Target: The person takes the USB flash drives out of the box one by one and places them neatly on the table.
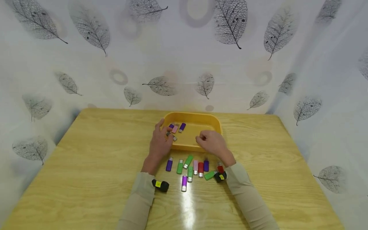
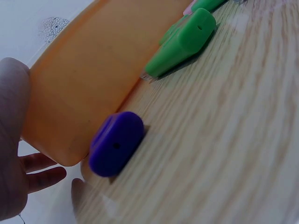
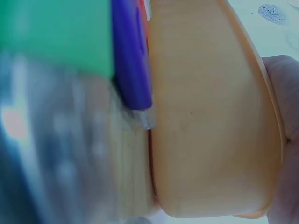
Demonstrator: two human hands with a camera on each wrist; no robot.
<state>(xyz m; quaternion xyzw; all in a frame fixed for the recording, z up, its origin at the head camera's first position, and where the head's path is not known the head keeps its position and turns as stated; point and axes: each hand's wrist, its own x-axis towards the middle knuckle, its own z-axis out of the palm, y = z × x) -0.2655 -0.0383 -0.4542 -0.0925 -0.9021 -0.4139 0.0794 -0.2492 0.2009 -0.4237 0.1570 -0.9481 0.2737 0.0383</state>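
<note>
My left hand (image 1: pixel 160 142) reaches over the left end of a yellow plastic tray (image 1: pixel 198 147). Its thumb and forefinger close around a dark USB flash drive (image 1: pixel 174 138), whose metal plug sticks out beside the thumb. Purple and pink flash drives (image 1: pixel 182 127) lie inside the tray near those fingers. Over the tray's right part, my right hand (image 1: pixel 214 143) has its fingers curled in toward the thumb, and nothing shows between them. The wrist views show the tray's outer wall (image 3: pixel 210 116) beside each hand, with the fingertips hidden on the right.
Several flash drives lie on the wooden table in front of the tray, among them a purple one (image 1: pixel 169 164), a green one (image 1: pixel 180 166) and a red one (image 1: pixel 201 170). Black wrist cameras (image 1: pixel 161 185) sit at both cuffs. A leaf-patterned curtain (image 1: pixel 178 57) surrounds the table.
</note>
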